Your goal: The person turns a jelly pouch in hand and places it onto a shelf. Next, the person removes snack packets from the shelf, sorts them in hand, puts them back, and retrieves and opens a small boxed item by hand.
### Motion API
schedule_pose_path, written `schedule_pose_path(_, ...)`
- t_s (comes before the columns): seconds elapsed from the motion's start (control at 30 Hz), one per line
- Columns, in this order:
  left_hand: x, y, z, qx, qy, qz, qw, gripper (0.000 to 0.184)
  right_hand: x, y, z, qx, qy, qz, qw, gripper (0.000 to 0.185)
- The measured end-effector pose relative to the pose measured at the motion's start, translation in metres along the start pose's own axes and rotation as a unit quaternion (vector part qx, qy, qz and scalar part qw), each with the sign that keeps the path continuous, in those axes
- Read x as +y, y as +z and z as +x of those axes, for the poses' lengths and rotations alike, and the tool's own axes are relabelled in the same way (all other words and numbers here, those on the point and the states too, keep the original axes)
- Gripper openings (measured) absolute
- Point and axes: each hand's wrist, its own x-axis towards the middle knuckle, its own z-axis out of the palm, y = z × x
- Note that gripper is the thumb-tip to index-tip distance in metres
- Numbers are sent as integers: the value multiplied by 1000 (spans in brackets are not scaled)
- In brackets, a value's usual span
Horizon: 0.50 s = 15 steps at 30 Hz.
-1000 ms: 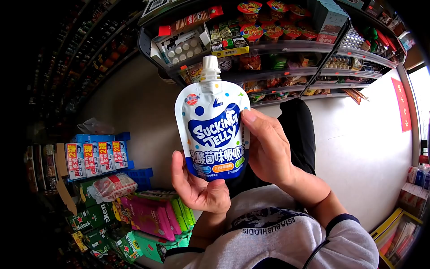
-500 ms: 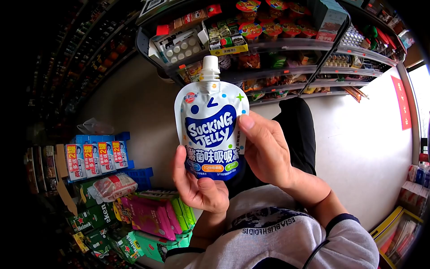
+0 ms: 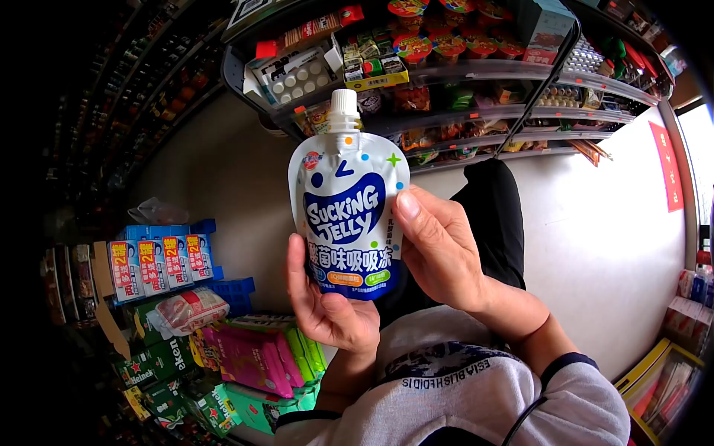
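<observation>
Turning slightly, the white-and-blue plastic spout pouch (image 3: 346,212) printed "Sucking Jelly" has also drifted a little left over the past second. The bare left hand (image 3: 338,316) cups its lower left corner, fingertips along the edge and now reaching higher up, thumb at the bottom. The ridged white plastic cap (image 3: 343,102) points to the far side, in place on the spout. The bare right hand (image 3: 446,245) pinches the right edge, thumb in front; small vertical lettering beside it now shows. So the pouch remains gripped by both hands, printed front towards the wearer.

It is held in the air above the pale, smooth floor (image 3: 573,223). At left stand blue-and-white cartons (image 3: 160,256) with red-and-yellow lettering; nearer are green cardboard beer boxes (image 3: 163,368) and, to their right, shiny pink packs (image 3: 249,360). Far across the middle runs a dark-framed shelf (image 3: 483,72) bearing round, red-lidded cups (image 3: 450,46). A black trouser leg (image 3: 494,223) lies beyond the right hand, with a red lettered strip (image 3: 666,167) at far right.
</observation>
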Motion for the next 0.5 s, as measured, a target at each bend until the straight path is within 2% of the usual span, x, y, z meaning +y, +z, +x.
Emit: schedule_pose_path(0.5,0,0,-1,-16,-8,13,1000,53,2,1,0,15,-5,-2,1000,41)
